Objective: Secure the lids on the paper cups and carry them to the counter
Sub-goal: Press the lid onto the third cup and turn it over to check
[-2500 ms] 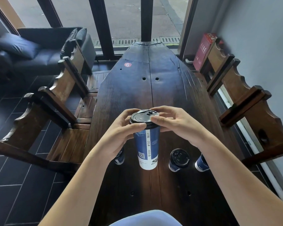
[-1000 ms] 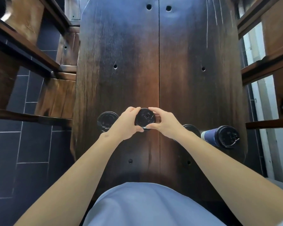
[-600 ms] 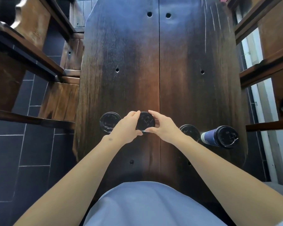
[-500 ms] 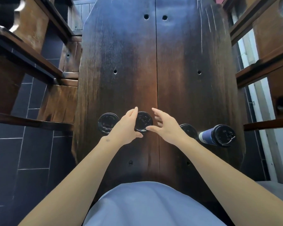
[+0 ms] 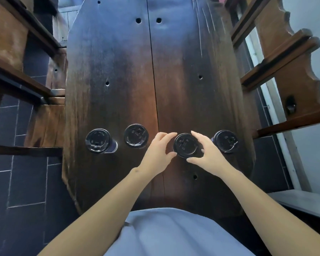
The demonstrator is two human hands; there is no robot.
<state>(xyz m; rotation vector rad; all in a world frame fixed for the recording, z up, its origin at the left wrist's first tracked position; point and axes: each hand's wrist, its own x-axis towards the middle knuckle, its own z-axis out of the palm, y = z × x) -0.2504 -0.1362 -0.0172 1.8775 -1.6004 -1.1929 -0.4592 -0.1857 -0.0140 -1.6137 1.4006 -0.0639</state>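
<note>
I see both forearms reaching forward over the dark wooden table (image 5: 118, 89). My left hand (image 5: 158, 154) and right hand (image 5: 207, 154) flank the third cup (image 5: 186, 145) in a row of four, fingers spread wide and gently curved around its black lid; whether the fingertips actually touch the rim I cannot tell. The leftmost cup (image 5: 98, 141), the second cup (image 5: 136, 138) and the rightmost cup (image 5: 225, 141) stand lidded and apart from both hands.
</note>
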